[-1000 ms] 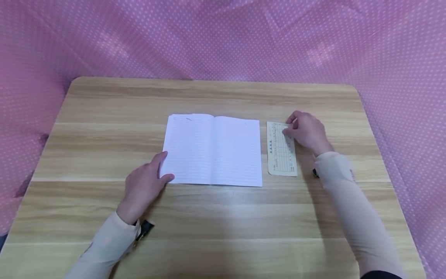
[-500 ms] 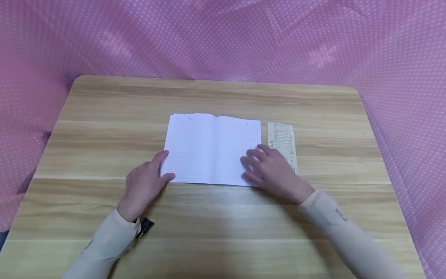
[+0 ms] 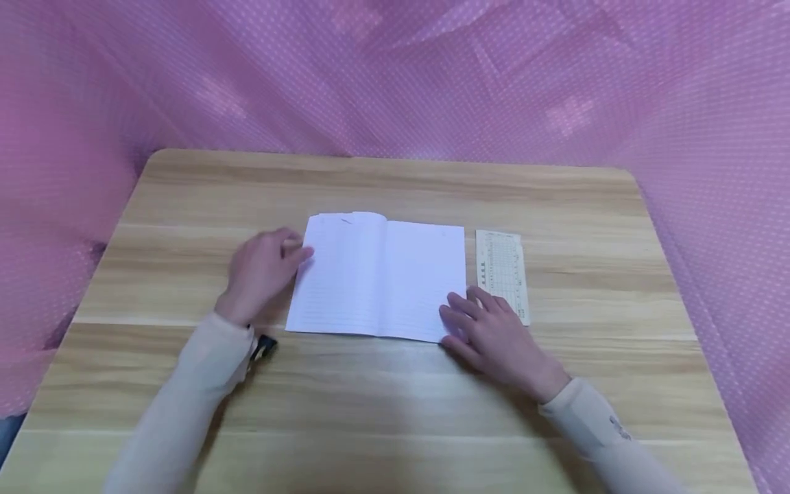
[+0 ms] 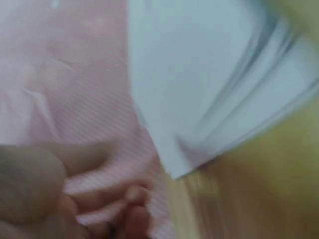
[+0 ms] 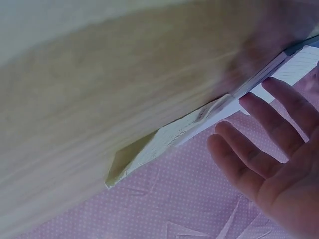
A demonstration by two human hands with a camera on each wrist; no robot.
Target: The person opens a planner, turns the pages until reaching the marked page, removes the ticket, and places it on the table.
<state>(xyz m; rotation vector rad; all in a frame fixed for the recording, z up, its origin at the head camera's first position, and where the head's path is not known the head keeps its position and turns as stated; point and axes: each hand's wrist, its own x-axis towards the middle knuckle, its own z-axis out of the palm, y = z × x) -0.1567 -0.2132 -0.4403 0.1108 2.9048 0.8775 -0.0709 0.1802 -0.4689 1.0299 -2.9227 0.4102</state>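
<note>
A lined notebook [image 3: 422,274] lies spread open on the wooden table, its left pages slightly bowed near the fold. At its left edge is my left hand [image 3: 262,271], thumb overlapping the page margin in the head view. The left wrist view shows that hand's fingers [image 4: 102,196] loosely bent with nothing between them, beside the notebook's corner [image 4: 174,164]. My right hand [image 3: 494,336] spreads relaxed fingers over the notebook's lower right corner. Partly behind it lies a pale printed form with a grid [image 3: 503,267]. In the right wrist view, the right fingers [image 5: 269,119] hold nothing.
The wooden table [image 3: 395,425] has rounded far corners. A pink dotted cloth [image 3: 395,82] hangs behind it and along both sides. A small black object [image 3: 264,348] is at the left cuff.
My right hand has left the form and come over to the notebook's lower right corner. My left hand has slid up the left edge from the lower left corner.
</note>
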